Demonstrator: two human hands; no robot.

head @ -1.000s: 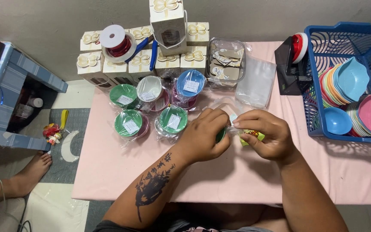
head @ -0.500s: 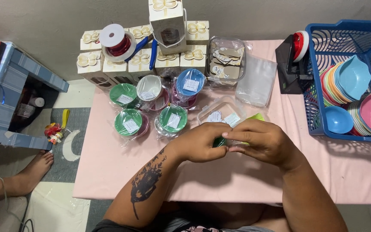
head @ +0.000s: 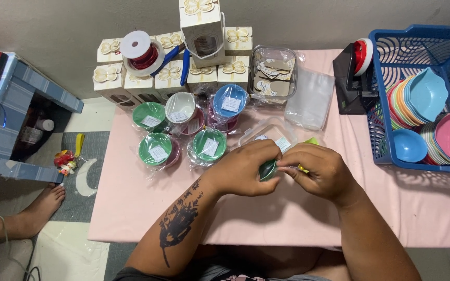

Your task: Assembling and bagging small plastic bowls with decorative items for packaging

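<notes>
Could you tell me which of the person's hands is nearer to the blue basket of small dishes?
The right hand is nearer; it lies just left of the blue basket. The left hand is farther off, beyond the right hand.

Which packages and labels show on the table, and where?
Wrapped bowl sets, table centre: round, green, white, blue, each with a white sticker.
Gift boxes, back edge: cream with gold bows.
Clear tub, beside boxes: holds tan tags.
Green item, between left hand and right hand.

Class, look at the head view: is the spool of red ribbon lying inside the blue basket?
No, the spool of red ribbon rests on the small white boxes at the table's far left, well apart from the blue basket.
</notes>
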